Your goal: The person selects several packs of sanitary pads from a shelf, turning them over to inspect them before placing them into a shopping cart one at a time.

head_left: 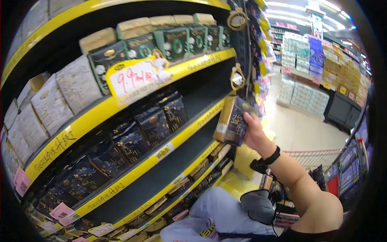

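Beside the shelves [134, 175], the right hand [255, 131] partly hides a dark pack [234, 123].

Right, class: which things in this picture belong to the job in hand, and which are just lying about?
Job in hand:
- right hand
- pack it holds
- probably the similar dark packs on the shelf

Just about:
- white packs
- green packs
- price sign
- trolley

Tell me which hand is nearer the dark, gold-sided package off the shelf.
Right: the right hand grips the dark package at one edge. The left hand is out of view, its distance from the package unknown.
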{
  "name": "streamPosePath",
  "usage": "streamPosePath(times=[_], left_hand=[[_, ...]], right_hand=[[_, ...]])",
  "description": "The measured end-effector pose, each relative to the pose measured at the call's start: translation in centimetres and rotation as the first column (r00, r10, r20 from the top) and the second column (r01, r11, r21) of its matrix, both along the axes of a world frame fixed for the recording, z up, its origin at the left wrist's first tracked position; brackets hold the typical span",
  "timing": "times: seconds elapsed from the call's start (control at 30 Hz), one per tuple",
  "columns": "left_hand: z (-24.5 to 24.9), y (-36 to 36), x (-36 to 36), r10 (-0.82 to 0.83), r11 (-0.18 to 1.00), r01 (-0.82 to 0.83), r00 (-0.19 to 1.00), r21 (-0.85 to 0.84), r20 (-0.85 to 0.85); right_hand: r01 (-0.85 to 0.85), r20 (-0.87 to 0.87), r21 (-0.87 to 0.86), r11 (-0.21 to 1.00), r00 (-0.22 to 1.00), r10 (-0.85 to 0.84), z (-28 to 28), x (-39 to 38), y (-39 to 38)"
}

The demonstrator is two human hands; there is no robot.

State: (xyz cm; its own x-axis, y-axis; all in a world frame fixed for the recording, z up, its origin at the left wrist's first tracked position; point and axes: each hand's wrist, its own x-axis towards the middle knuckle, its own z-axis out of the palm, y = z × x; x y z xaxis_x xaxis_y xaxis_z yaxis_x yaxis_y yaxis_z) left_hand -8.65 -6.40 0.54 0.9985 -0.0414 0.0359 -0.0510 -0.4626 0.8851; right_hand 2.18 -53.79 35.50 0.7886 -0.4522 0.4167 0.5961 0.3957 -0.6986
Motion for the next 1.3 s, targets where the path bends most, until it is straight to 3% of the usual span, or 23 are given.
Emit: streamPosePath(times=[0.03,0.1,0.17,0.23,0.37,0.43,0.47,0.5,0.57,0.63,0.7,0.8,1.0,1.07,1.17,1.3], left_hand=[[-0.4,0.1,0.0,0.011,0.999,-0.011,1.0,-0.033,-0.006],[-0.5,-0.1,0.1,0.055,0.995,-0.056,0.998,-0.087,-0.021],[-0.3,-0.6,-0.2,0.159,0.97,-0.161,0.987,-0.185,-0.027],[-1.7,-0.3,-0.3,0.174,0.948,-0.196,0.979,-0.252,-0.107],[0.9,-0.8,-1.0,0.202,0.942,-0.227,0.972,-0.246,-0.121],[1.6,-1.1,-0.9,0.203,0.937,-0.23,0.971,-0.263,-0.129],[0.8,-1.0,-0.6,0.189,0.938,-0.218,0.974,-0.269,-0.128],[0.4,-1.3,-0.2,0.177,0.937,-0.206,0.976,-0.283,-0.124],[0.3,-1.9,0.4,0.172,0.959,-0.202,0.972,-0.197,-0.158],[0.4,-2.3,0.6,0.16,0.975,-0.185,0.969,-0.125,-0.187],[0.6,-2.6,1.1,0.134,0.986,-0.15,0.971,-0.072,-0.199],[0.2,-2.4,1.1,0.142,0.989,-0.148,0.968,-0.015,-0.206],[0.7,-2.5,1.0,0.116,0.99,-0.131,0.967,-0.05,-0.228],[1.3,-3.1,1.4,0.114,0.993,-0.109,0.97,0.035,-0.215],[1.0,-2.8,1.5,0.105,0.988,-0.079,0.974,0.134,-0.201],[0.8,-2.6,2.0,0.079,0.982,-0.045,0.98,0.186,-0.181]], right_hand=[[-0.165,-0.125,0.234,0.958,0.972,0.198,-1.5,-0.2,0.8],[-0.313,-0.215,0.413,0.855,0.879,0.426,-3.9,-0.3,3.9],[-0.382,-0.279,0.509,0.772,0.775,0.567,-9.2,1.2,5.5],[-0.326,-0.392,0.607,0.725,0.671,0.629,-13.2,1.8,7.5],[-0.416,-0.171,0.798,0.436,0.537,0.826,-19.7,2.4,9.2],[-0.38,-0.212,0.811,0.445,0.519,0.828,-19.6,2.0,9.6],[-0.422,-0.293,0.747,0.514,0.486,0.824,-20.6,2.0,9.4],[-0.353,-0.401,0.738,0.575,0.456,0.795,-20.7,1.7,9.4],[-0.318,-0.362,0.785,0.532,0.46,0.81,-20.0,1.5,9.8],[-0.373,-0.255,0.832,0.411,0.402,0.88,-20.0,1.5,9.5],[-0.388,-0.283,0.803,0.454,0.423,0.861,-20.0,1.5,9.5],[-0.508,-0.155,0.789,0.345,0.379,0.912,-18.8,1.2,9.2],[-0.443,-0.231,0.798,0.408,0.4,0.887,-20.0,1.2,10.3],[-0.437,-0.241,0.799,0.413,0.396,0.886,-20.2,1.3,10.3],[-0.442,-0.194,0.816,0.372,0.396,0.897,-20.1,1.2,10.2],[-0.531,-0.001,0.818,0.222,0.384,0.923,-21.0,1.4,9.8]])
